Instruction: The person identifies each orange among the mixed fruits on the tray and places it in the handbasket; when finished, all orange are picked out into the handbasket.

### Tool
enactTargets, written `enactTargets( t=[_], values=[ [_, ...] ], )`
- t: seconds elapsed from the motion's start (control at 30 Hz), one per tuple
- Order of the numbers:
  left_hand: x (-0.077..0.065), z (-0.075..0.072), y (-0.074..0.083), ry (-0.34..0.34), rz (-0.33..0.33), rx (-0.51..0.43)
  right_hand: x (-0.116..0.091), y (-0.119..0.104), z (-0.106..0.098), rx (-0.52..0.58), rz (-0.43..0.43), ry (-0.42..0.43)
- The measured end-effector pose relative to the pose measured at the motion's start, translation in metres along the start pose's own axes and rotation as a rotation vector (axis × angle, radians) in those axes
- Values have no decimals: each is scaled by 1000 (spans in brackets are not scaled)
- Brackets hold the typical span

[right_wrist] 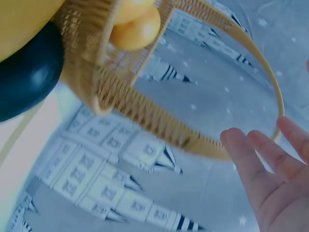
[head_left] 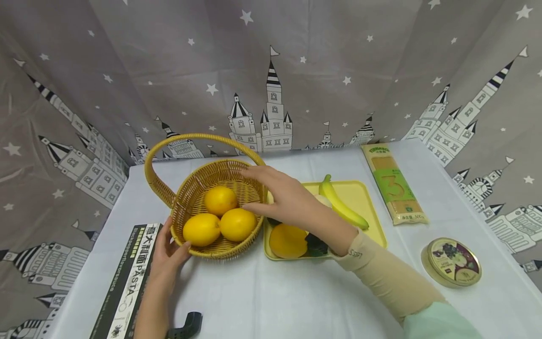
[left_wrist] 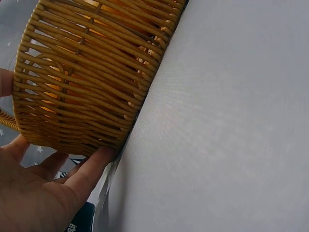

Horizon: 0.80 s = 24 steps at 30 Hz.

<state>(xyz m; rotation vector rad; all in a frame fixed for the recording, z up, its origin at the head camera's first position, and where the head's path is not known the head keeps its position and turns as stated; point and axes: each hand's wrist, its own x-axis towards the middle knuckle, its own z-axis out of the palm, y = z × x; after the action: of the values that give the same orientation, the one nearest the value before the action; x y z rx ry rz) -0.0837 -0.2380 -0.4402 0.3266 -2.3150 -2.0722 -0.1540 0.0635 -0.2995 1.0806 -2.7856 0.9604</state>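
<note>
1. The wicker basket (head_left: 190, 200) sits on the white surface (head_left: 271, 301), left of the yellow tray (head_left: 374, 200) — three yellow fruits (head_left: 202, 230) lie inside.
2. The left hand (head_left: 166, 261) grips the basket's near-left side.
3. The right hand (head_left: 285, 197) holds nothing — fingers extended over the right rim; whether they touch it, one cannot tell.
4. A banana (head_left: 345, 207) lies on the tray.

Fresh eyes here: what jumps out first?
Left of center in the head view, the wicker basket with its tall handle and three yellow fruits inside. The left hand touches its near-left side. Then the banana on the yellow tray, just right of the basket.
</note>
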Motion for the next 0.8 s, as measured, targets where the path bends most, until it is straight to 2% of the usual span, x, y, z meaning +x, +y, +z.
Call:
enactTargets(
  t=[0.13,0.33,0.53,0.8],
  values=[
    [0,0,0,5,-3,8,-22,10,-6,13,32,9],
    [0,0,-1,8,-12,21,-50,35,2,7,109,-70],
    [-1,0,-1,-7,9,4,-70,59,20,-23,73,-103],
    [-1,-1,0,-12,12,12,-79,71,41,-40,-18,-121]
  ],
)
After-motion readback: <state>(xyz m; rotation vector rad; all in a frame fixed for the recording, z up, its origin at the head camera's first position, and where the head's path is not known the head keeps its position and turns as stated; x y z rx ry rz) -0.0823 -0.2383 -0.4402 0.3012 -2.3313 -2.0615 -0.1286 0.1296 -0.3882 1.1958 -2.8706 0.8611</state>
